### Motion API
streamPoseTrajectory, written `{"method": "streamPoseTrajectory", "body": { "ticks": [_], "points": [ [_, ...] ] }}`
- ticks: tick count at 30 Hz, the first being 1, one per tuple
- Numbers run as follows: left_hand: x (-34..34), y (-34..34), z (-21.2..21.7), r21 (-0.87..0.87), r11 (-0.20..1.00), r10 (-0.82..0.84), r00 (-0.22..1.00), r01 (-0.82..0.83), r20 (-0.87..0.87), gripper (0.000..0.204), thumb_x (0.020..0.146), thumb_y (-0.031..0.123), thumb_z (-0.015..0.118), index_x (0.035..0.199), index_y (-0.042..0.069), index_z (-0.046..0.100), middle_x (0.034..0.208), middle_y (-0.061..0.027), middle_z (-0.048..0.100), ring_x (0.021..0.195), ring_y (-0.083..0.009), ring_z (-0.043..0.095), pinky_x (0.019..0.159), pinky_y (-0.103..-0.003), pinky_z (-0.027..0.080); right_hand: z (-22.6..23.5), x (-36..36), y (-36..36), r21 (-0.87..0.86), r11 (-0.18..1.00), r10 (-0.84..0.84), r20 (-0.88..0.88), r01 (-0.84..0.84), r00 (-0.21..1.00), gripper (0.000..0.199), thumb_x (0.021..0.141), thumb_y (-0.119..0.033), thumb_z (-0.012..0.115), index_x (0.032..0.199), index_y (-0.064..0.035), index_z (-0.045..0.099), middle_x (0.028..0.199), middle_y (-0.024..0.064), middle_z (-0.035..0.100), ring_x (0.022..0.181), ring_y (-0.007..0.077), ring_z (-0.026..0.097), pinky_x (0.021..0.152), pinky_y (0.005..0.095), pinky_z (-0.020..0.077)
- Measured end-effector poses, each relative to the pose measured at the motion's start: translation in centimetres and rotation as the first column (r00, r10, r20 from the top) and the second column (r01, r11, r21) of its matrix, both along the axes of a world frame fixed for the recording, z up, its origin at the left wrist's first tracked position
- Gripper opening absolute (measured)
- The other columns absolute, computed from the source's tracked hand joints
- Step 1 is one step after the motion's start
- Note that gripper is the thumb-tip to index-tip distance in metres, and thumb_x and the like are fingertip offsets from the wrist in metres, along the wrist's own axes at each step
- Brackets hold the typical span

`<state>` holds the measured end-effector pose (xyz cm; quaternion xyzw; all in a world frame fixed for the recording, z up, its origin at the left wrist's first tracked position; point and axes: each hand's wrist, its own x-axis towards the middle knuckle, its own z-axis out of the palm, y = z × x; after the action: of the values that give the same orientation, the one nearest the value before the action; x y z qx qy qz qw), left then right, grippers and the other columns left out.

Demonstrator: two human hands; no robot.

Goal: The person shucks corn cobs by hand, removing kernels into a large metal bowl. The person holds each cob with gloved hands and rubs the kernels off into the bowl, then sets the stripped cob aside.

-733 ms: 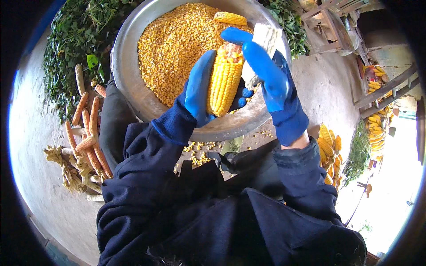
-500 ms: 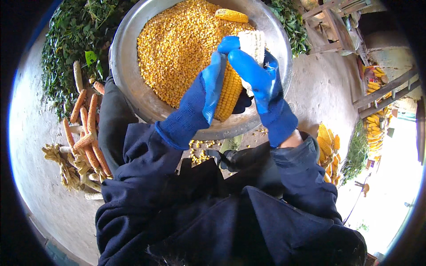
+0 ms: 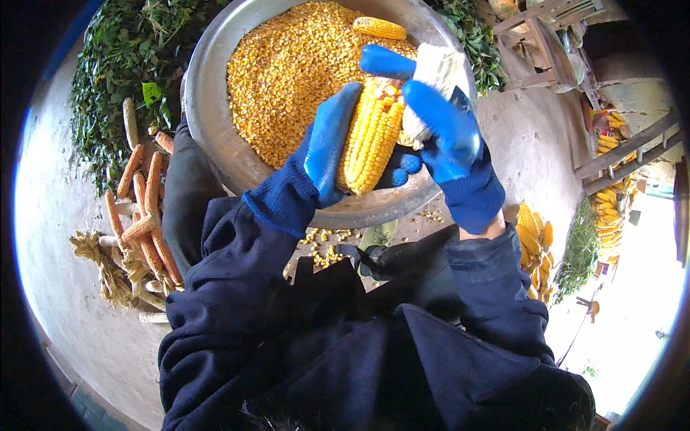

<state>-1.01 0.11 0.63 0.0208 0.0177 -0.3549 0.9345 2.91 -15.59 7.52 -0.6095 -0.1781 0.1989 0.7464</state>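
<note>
Left hand: the left hand (image 3: 327, 147), in a blue glove, is wrapped around the lower part of the corn cob (image 3: 370, 140) and holds it tight.
Right hand: the right hand (image 3: 445, 136), also in a blue glove, grips the top of the cob, where the bare white part (image 3: 438, 68) shows.
What changed: a moment ago both hands sat closer together and hid most of the cob. Now they have twisted apart and more yellow rows show. It looks like the hands are rubbing the kernels off bit by bit.
Where the cob is: in the upper middle of the frame, held over the near rim of the big metal bowl (image 3: 208, 122) full of loose kernels (image 3: 287, 72).
Which way it points: its long side runs from lower left up to upper right, with the bare end up and away.
Around: another cob (image 3: 379, 27) lies in the bowl, stripped cobs (image 3: 144, 223) lie at the left, and spilled kernels (image 3: 323, 241) lie on the ground.
</note>
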Motion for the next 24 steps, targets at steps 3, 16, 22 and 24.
{"method": "streamPoseTrajectory", "body": {
  "ticks": [3, 16, 22, 24],
  "points": [
    [-0.1, -0.4, 0.3, 0.164, 0.986, 0.008, 0.993, -0.027, 0.115, 0.065, 0.102, 0.061, 0.031, 0.135, 0.008, 0.049, 0.116, -0.0166, 0.065, 0.089, -0.0327, 0.07, 0.077, -0.046, 0.061, 0.3, -1.9, 0.2, 0.023, 0.996, -0.092, 0.217, 0.089, 0.972, 0.029, 0.093, -0.013, 0.066, 0.12, -0.0035, 0.068, 0.119, 0.0069, 0.069, 0.109, 0.0172, 0.065, 0.098, 0.033, 0.0489],
    [0.1, -0.4, -0.8, 0.569, 0.812, 0.053, 0.988, -0.129, 0.147, 0.083, 0.097, 0.071, 0.029, 0.132, -0.001, 0.051, 0.107, -0.0241, 0.068, 0.087, -0.0372, 0.071, 0.072, -0.049, 0.061, -3.2, 1.9, 0.5, 0.005, 0.993, -0.116, 0.222, 0.118, 0.968, 0.034, 0.102, -0.025, 0.05, 0.121, -0.0019, 0.065, 0.123, 0.0127, 0.067, 0.116, 0.0205, 0.061, 0.103, 0.034, 0.045],
    [0.0, -2.3, -1.1, 0.649, 0.567, 0.289, 0.86, -0.508, 0.42, 0.075, 0.1, 0.066, 0.032, 0.129, 0.001, 0.053, 0.103, -0.0196, 0.068, 0.078, -0.03, 0.07, 0.065, -0.044, 0.059, -3.8, 0.5, 1.6, -0.154, 0.977, -0.123, 0.141, 0.145, 0.982, 0.034, 0.094, -0.013, 0.064, 0.126, -0.0016, 0.065, 0.12, 0.0096, 0.069, 0.109, 0.0182, 0.065, 0.097, 0.0311, 0.0496],
    [0.0, -3.3, -3.4, 0.678, 0.478, 0.372, 0.828, -0.558, 0.419, 0.068, 0.102, 0.063, 0.035, 0.123, 0.002, 0.058, 0.096, -0.0145, 0.069, 0.071, -0.0225, 0.069, 0.06, -0.037, 0.058, -4.0, 0.8, 2.9, -0.215, 0.917, -0.325, 0.086, 0.336, 0.942, 0.025, 0.087, -0.012, 0.073, 0.11, -0.0016, 0.07, 0.097, 0.0054, 0.072, 0.084, 0.0122, 0.068, 0.076, 0.0275, 0.0559]
  ]
}}
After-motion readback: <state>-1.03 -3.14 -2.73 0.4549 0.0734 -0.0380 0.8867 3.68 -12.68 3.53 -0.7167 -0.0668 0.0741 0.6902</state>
